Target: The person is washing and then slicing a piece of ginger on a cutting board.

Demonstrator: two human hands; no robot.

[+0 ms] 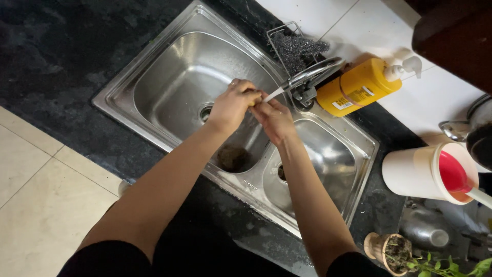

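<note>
Over the left basin of a steel double sink (154, 66), my left hand (233, 105) and my right hand (274, 120) meet under the spout of a chrome tap (312, 74). A thin stream of water runs from the spout onto them. Between the fingers of both hands shows a small yellow thing (252, 101); most of it is hidden, so I cannot tell what it is. A ring sits on a finger of my left hand.
A yellow pump bottle (359, 87) lies behind the tap, with a wire rack holding a steel scrubber (297, 48) beside it. A white tub with a red ladle (428, 172) stands at the right. A small potted plant (392, 251) sits near the counter's front.
</note>
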